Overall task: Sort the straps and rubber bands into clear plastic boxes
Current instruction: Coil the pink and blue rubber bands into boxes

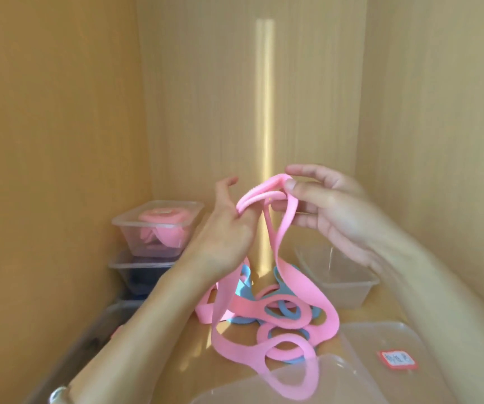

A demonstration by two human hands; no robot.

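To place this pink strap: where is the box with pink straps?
In the head view, the box with pink straps sits by the left wall, stacked on another clear box.

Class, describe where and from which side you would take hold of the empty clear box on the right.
Put your grip on the near rim of the empty box, coming from above with the thumb inside. It stands upright and open-topped with a protruding lip, and nothing lies in it.

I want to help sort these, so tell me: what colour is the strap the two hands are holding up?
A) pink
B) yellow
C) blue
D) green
A: the strap stretched between the left hand and the right hand is pink.
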